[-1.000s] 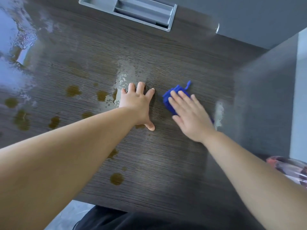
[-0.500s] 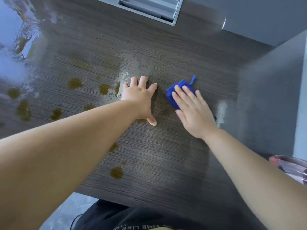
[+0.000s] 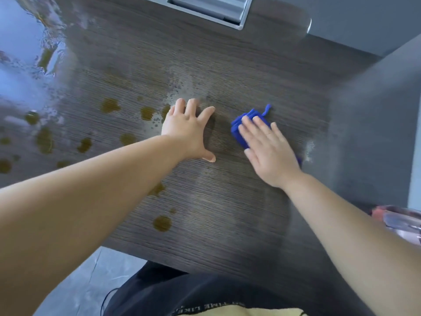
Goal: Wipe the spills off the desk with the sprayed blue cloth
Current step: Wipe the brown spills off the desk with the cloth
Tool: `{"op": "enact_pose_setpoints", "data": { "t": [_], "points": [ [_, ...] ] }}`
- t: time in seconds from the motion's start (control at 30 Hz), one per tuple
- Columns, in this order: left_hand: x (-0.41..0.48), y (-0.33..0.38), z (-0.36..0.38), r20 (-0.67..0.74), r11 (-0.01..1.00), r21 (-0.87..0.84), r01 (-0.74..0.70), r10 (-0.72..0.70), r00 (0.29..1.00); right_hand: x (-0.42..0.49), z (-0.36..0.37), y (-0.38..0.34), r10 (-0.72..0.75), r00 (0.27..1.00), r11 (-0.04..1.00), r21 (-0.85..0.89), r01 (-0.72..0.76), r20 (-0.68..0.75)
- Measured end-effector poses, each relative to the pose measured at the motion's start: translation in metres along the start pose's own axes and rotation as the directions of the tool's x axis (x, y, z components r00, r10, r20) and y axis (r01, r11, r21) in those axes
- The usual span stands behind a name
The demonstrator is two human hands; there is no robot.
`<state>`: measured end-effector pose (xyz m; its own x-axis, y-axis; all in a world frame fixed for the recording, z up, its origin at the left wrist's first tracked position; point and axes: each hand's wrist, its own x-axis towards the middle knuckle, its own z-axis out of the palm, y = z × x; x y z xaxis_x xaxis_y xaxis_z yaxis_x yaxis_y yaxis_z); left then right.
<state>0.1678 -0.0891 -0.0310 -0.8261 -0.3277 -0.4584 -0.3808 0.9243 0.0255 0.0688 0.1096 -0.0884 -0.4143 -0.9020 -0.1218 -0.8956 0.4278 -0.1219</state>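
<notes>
A folded blue cloth (image 3: pixel 245 124) lies on the dark wood-grain desk (image 3: pixel 227 213), right of centre. My right hand (image 3: pixel 268 149) presses flat on the cloth with fingers extended, covering most of it. My left hand (image 3: pixel 188 130) rests palm down on the desk with fingers spread, holding nothing, a little left of the cloth. Several brown spills (image 3: pixel 110 106) dot the desk left of my left hand, and another brown spill (image 3: pixel 161 223) sits near the front edge. A wet sheen (image 3: pixel 180 87) lies just beyond my left hand.
A grey cable tray (image 3: pixel 209 8) is set into the desk's far edge. A grey partition (image 3: pixel 369 124) bounds the desk on the right. A pink and clear object (image 3: pixel 401 220) shows at the right edge. Glare covers the far left of the desk.
My right hand and the blue cloth have moved only slightly on the desk. The left hand stays planted. The camera has shifted a little.
</notes>
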Motion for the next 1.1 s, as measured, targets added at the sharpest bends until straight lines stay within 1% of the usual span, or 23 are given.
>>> {"op": "enact_pose_setpoints", "data": {
  "t": [0.07,0.13,0.2,0.23,0.27,0.33,0.4,0.43,0.47,0.5,0.53,0.6,0.67,0.7,0.73,0.83,0.9,0.93,0.97,1.0,1.03,1.07,1.1],
  "points": [
    [-0.013,-0.004,0.003,-0.031,0.999,-0.028,0.033,-0.034,0.999,0.009,-0.002,0.016,0.216,0.976,0.976,0.024,-0.216,-0.031],
    [-0.026,-0.011,0.008,-0.024,0.996,-0.047,0.081,-0.082,0.996,0.029,-0.004,0.008,0.489,0.870,0.871,0.069,-0.486,-0.057],
    [-0.034,-0.019,0.013,0.003,0.989,-0.065,0.135,-0.136,0.991,0.048,-0.007,-0.019,0.633,0.772,0.772,0.116,-0.625,-0.049],
    [-0.038,-0.023,0.015,0.011,0.984,-0.071,0.162,-0.161,0.987,0.052,-0.008,-0.036,0.618,0.785,0.783,0.129,-0.609,-0.040],
    [-0.041,-0.026,0.016,0.020,0.981,-0.074,0.180,-0.179,0.984,0.051,-0.006,-0.053,0.539,0.841,0.838,0.120,-0.532,-0.036],
    [-0.045,-0.033,0.018,0.031,0.975,-0.077,0.206,-0.204,0.978,0.035,-0.001,-0.078,0.236,0.972,0.969,0.074,-0.235,-0.002],
    [-0.046,-0.039,0.020,0.046,0.975,-0.072,0.211,-0.208,0.977,0.016,0.001,-0.072,-0.033,0.999,0.999,0.028,0.032,0.042],
    [-0.046,-0.042,0.021,0.061,0.976,-0.069,0.207,-0.203,0.977,0.013,0.002,-0.058,-0.097,0.994,0.995,0.008,0.096,0.051],
    [-0.046,-0.044,0.021,0.076,0.978,-0.064,0.199,-0.194,0.978,0.011,0.002,-0.044,-0.090,0.995,0.996,-0.012,0.090,0.045],
    [-0.045,-0.045,0.022,0.088,0.980,-0.056,0.191,-0.186,0.979,0.011,0.000,-0.033,-0.017,0.999,1.000,-0.013,0.017,0.035],
    [-0.044,-0.046,0.022,0.092,0.983,-0.045,0.181,-0.176,0.980,0.014,-0.002,-0.028,0.117,0.993,0.993,0.004,-0.118,0.025],
    [-0.043,-0.048,0.022,0.096,0.986,-0.023,0.168,-0.165,0.982,0.028,-0.001,-0.038,0.424,0.906,0.905,0.040,-0.424,0.009],
    [-0.043,-0.048,0.024,0.105,0.986,-0.020,0.164,-0.161,0.981,0.043,-0.001,-0.066,0.577,0.817,0.816,0.057,-0.576,-0.007],
    [-0.043,-0.049,0.025,0.103,0.986,-0.021,0.162,-0.159,0.982,0.046,-0.001,-0.080,0.574,0.819,0.818,0.061,-0.572,-0.004],
    [-0.044,-0.050,0.026,0.100,0.987,-0.023,0.158,-0.155,0.983,0.044,0.001,-0.092,0.522,0.853,0.852,0.054,-0.521,0.005],
    [-0.044,-0.052,0.029,0.071,0.990,-0.037,0.138,-0.135,0.988,0.010,0.005,-0.102,0.197,0.980,0.980,0.007,-0.198,0.039],
    [-0.044,-0.055,0.031,0.045,0.992,-0.037,0.121,-0.120,0.992,-0.013,0.007,-0.088,-0.024,0.997,0.999,-0.026,0.027,0.079],
    [-0.045,-0.056,0.032,0.035,0.993,-0.033,0.110,-0.109,0.993,-0.018,0.008,-0.076,-0.074,0.993,0.996,-0.040,0.078,0.092],
    [-0.046,-0.059,0.034,0.031,0.995,-0.032,0.091,-0.091,0.995,-0.019,0.008,-0.067,-0.053,0.996,0.997,-0.049,0.056,0.073],
    [-0.045,-0.059,0.034,0.031,0.997,-0.031,0.073,-0.072,0.997,-0.015,0.006,-0.059,0.044,0.998,0.998,-0.037,-0.043,0.045],
    [-0.046,-0.061,0.035,0.036,0.998,-0.035,0.054,-0.053,0.998,-0.008,0.005,-0.059,0.210,0.978,0.978,-0.008,-0.209,0.018],
    [-0.046,-0.063,0.034,0.041,0.998,-0.043,0.040,-0.038,0.998,0.002,0.004,-0.063,0.404,0.915,0.915,0.027,-0.404,-0.002],
    [-0.047,-0.067,0.033,0.045,0.998,-0.058,0.025,-0.022,0.999,0.016,0.004,-0.072,0.572,0.820,0.820,0.057,-0.570,-0.023]
  ]
}}
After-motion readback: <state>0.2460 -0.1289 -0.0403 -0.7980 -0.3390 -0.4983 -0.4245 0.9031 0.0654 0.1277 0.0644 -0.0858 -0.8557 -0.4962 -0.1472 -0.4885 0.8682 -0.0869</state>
